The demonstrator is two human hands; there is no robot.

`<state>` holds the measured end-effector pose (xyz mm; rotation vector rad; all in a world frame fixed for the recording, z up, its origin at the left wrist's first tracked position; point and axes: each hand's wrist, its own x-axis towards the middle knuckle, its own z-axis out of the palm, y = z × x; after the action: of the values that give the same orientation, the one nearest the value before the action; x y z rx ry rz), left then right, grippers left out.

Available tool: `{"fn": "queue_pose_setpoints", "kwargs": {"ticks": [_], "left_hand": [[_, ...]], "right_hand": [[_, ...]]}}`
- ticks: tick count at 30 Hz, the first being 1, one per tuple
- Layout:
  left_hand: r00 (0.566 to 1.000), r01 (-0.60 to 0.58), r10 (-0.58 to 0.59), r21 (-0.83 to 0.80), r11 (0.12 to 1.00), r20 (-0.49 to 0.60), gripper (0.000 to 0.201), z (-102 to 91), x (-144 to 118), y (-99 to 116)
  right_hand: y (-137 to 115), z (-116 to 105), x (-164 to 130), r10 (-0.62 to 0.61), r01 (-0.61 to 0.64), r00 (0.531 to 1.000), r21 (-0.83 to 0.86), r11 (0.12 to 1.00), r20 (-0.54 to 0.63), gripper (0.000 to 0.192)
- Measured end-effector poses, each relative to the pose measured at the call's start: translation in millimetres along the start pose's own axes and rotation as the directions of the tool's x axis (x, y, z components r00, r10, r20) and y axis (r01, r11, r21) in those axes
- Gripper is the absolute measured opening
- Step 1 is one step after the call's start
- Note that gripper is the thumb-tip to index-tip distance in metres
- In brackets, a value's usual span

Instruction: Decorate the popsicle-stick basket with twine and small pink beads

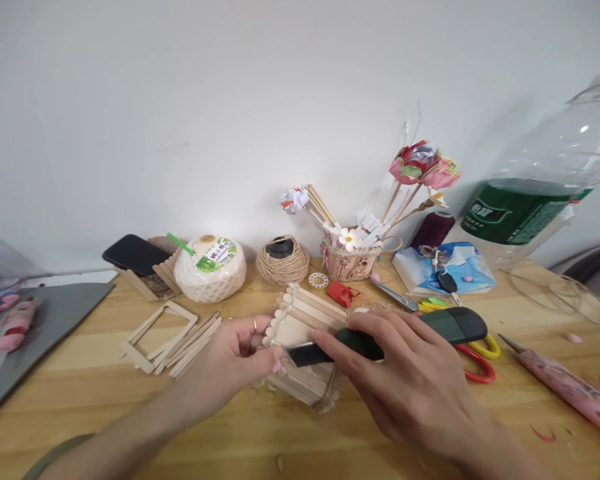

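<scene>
My left hand [245, 353] is closed on the left edge of a small craft-stick box [305, 313], its thumb on the near side. The box is made of pale wooden sticks with rounded ends, trimmed with a sparkly strip and with twine at a lower corner. My right hand [400, 367] grips a dark green and black utility knife [450, 327]. Its dark blade lies across the box, with the tip close to my left thumb. My right index finger stretches along the tool toward the blade. Part of the box is hidden behind the knife and my right hand.
Loose craft sticks [195, 347] and a stick frame [145, 337] lie left. Behind stand a white coconut cup [210, 273], a twine ball [283, 260] and a flower pot [350, 260]. Scissors [480, 363], a glue gun [565, 387] and a large bottle [525, 200] are right.
</scene>
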<state>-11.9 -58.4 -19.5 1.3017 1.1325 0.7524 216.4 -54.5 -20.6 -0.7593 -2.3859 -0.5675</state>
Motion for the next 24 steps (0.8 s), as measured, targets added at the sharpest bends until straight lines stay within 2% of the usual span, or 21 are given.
{"fn": "queue_pose_setpoints", "kwargs": {"ticks": [19,24], "left_hand": [[0.999,0.017,-0.017,0.005,1.0,0.028,0.016,1.5,1.9,-3.0],[1.0,0.008,-0.009,0.006,1.0,0.011,0.015,2.6,0.9,-2.3]], "right_hand": [[1.6,-2.1,0.8,-0.025,0.022,0.999,0.057,0.998,0.046,0.037],[-0.6,-0.8,0.7,0.016,-0.017,0.999,0.032,0.999,0.052,0.038]]}}
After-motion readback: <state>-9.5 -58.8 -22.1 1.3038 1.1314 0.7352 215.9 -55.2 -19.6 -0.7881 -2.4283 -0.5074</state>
